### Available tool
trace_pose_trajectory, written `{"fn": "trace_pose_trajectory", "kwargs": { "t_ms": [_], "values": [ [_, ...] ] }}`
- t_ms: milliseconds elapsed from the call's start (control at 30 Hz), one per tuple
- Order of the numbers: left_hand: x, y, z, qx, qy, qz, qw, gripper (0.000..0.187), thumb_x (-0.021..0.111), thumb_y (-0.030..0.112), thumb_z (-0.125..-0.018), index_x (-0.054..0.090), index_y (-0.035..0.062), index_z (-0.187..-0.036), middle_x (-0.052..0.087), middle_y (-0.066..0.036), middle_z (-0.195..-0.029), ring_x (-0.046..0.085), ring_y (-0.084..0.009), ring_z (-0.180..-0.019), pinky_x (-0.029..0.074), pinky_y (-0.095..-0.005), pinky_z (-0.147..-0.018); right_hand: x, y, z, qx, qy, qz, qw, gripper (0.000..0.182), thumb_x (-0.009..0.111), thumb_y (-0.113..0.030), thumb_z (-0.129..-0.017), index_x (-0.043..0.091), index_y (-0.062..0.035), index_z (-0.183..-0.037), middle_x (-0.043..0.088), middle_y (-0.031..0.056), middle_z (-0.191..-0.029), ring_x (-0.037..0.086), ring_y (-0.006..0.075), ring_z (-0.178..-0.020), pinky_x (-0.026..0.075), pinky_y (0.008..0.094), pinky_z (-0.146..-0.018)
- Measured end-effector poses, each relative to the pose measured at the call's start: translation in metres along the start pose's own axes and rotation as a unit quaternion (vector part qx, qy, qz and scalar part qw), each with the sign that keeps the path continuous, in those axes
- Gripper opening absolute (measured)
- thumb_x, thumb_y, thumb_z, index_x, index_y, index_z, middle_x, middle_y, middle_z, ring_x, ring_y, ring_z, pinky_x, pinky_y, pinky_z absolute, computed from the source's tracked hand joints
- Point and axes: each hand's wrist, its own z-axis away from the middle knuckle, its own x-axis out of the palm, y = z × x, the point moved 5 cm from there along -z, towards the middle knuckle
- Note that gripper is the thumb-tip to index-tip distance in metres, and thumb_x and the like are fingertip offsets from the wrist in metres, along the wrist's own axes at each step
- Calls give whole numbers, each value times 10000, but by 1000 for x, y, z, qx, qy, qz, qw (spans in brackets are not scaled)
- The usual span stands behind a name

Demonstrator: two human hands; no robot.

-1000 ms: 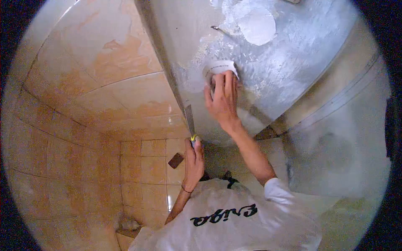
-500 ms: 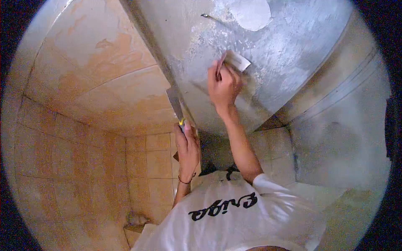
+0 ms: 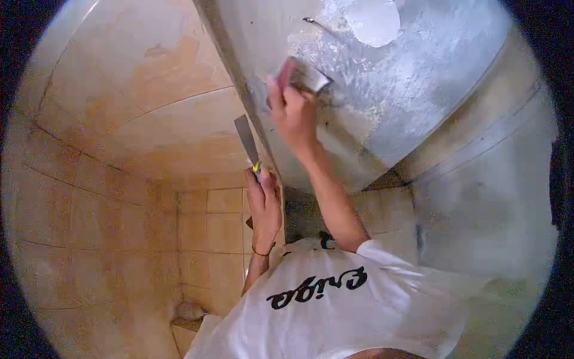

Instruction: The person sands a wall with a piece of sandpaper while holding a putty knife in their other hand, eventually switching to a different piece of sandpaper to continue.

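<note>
Overhead, a person's right hand (image 3: 293, 113) presses a small folded piece of sandpaper (image 3: 304, 75), reddish on one face and grey on the other, flat against a rough grey plastered wall (image 3: 406, 90). The fingers are closed on the sheet, clamping it to the plaster close to the wall's left edge, where the grey surface meets the tiling. Just above and to the right of the sandpaper sits a round white patch of filler (image 3: 373, 21), and a thin bent wire (image 3: 317, 25) pokes out of the plaster near it.

Lower down, the left hand (image 3: 264, 200) is wrapped tightly around the yellow-tipped handle of a narrow metal putty knife (image 3: 246, 139). Its flat blade points upward beside the wall's left edge, apart from the sandpaper. Glossy orange-beige ceramic tiles (image 3: 137, 119) cover the adjoining wall on the left. The person wears a white T-shirt with black lettering (image 3: 317, 290).
</note>
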Motion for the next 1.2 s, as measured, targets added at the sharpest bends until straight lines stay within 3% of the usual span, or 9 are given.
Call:
{"fn": "trace_pose_trajectory", "kwargs": {
  "t_ms": [400,533,733,867,967,1033,1067,1133,1200],
  "values": [
    [8,1,-2,-11,-4,-14,1000,334,398,354,-1040,429,22,-1075,451,-26,-736,402,-102,-624,354,-278,-522,-28,-5,-1,68,52,-24,996,379,524,-245,-983,589,11,-711,578,211,-619,551,399,-499,405,456,-490],
    [17,9,-4,-13,-22,-11,1000,329,412,348,-1037,425,23,-1088,460,-23,-733,408,-98,-621,352,-273,-518,-5,13,16,16,-28,-11,999,382,551,-233,-967,568,0,-666,552,204,-573,552,386,-492,389,455,-482],
    [22,14,-3,-3,-41,1,999,325,417,337,-1039,423,14,-1075,472,-15,-726,403,-93,-611,348,-268,-511,-55,34,30,184,115,31,976,511,460,-316,-1017,564,23,-649,505,147,-517,429,214,-456,368,409,-471],
    [28,9,-5,0,-42,-18,999,298,408,324,-1043,430,28,-1057,462,-1,-743,393,-77,-604,336,-255,-494,-48,15,5,136,117,1,984,487,493,-306,-1001,574,13,-642,535,164,-523,508,238,-455,381,412,-473],
    [33,15,0,-4,-59,-13,998,282,400,323,-1045,432,43,-1042,451,8,-751,384,-64,-605,325,-239,-492,-17,12,8,58,-3,27,998,384,516,-287,-976,623,-5,-738,564,171,-562,557,329,-485,441,430,-494],
    [37,12,-2,-9,-73,-3,997,277,396,325,-1046,432,50,-1035,446,12,-755,380,-58,-607,320,-231,-495,-14,15,23,-27,24,7,999,292,520,-258,-968,634,9,-996,619,180,-688,609,336,-586,470,438,-542],
    [36,7,-2,-27,-59,6,998,281,406,366,-1035,451,90,-1010,435,25,-722,376,-56,-566,313,-225,-470,-18,22,31,-25,27,10,999,292,520,-258,-968,634,9,-996,619,180,-688,609,336,-586,470,438,-542],
    [34,9,-3,-42,-47,12,998,287,415,408,-1023,471,129,-984,425,37,-688,371,-54,-524,305,-219,-444,-44,32,36,57,113,89,988,448,511,-242,-990,574,18,-631,512,175,-499,514,300,-423,396,414,-463],
    [34,19,2,-38,-45,12,998,259,381,313,-1051,430,60,-1020,431,19,-767,357,-60,-611,310,-224,-505,-67,32,21,138,96,32,985,426,500,-228,-995,569,30,-663,508,166,-523,495,242,-453,381,408,-470]
  ]
}}
